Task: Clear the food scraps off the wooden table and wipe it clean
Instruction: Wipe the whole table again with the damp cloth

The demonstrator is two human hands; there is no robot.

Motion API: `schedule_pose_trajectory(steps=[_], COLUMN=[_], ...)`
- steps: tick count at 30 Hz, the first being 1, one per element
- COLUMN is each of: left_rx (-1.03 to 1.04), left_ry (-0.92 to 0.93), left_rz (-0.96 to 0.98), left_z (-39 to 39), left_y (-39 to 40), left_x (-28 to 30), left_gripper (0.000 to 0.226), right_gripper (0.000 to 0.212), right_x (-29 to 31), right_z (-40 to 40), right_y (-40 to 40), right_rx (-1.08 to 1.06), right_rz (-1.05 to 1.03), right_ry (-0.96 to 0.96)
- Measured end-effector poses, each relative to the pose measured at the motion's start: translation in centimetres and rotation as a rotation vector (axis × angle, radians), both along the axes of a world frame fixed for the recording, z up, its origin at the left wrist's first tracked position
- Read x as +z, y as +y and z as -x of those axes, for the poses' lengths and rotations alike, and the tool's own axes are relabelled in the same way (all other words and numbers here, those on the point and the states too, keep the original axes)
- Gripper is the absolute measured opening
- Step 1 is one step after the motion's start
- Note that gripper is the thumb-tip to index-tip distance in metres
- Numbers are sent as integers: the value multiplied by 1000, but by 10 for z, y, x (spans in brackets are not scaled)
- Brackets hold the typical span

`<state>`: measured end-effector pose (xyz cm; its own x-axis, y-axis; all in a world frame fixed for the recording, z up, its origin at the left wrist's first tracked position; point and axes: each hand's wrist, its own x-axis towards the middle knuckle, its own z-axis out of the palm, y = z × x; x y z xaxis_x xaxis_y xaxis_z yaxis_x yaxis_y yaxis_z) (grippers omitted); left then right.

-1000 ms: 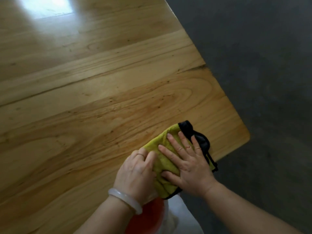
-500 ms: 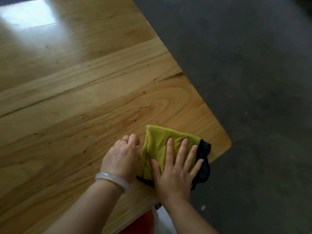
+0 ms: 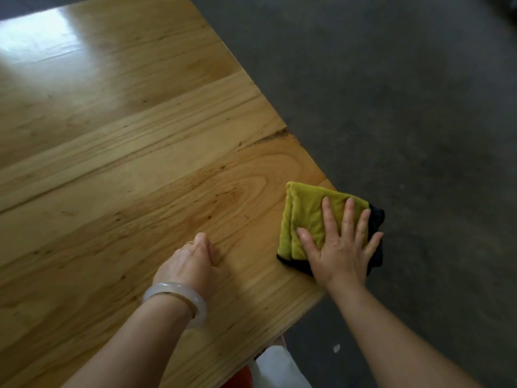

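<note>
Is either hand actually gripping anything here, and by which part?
Nothing is gripped. The right hand presses flat, fingers spread, on the near right part of the folded yellow cloth. The left hand rests curled on the wooden table, apart from the cloth.

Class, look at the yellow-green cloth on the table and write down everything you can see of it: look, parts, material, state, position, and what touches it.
The folded yellow-green cloth with black edging looks like soft, plush microfibre. It is folded into a rough rectangle of layers, the black side showing at its near and right edges. It lies flat at the right-hand corner of the wooden table, its black part reaching past the table edge over the grey floor. The right hand presses flat on it, fingers spread. The left hand rests apart on the bare wood.
</note>
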<state>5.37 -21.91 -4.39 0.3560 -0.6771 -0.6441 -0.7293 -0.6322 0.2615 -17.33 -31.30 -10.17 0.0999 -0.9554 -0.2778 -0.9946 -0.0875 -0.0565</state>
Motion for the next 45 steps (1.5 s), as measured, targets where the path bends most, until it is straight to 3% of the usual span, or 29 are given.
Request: schedule_pose_trajectory(steps=[6, 13, 30, 35, 40, 45], left_rx=[23, 13, -54, -9, 10, -53], left_ry=[-6, 3, -20, -24, -6, -3], left_rz=[-8, -40, -69, -29, -15, 9], left_z=[2, -3, -10, -8, -8, -12], left_y=[1, -6, -16, -10, -6, 0], left_x=[4, 5, 0, -1, -1, 3], left_gripper=[14, 14, 13, 13, 14, 8], right_gripper=[80, 81, 77, 76, 75, 71], right_x=[5, 5, 8, 9, 11, 11], right_z=[-21, -29, -124, -160, -158, -102], right_y=[7, 61, -113, -121, -63, -38], right_rx=[-204, -107, 240, 286, 670, 1024], right_rz=[-21, -107, -75, -69, -78, -58], right_ry=[-53, 9, -3, -25, -72, -50])
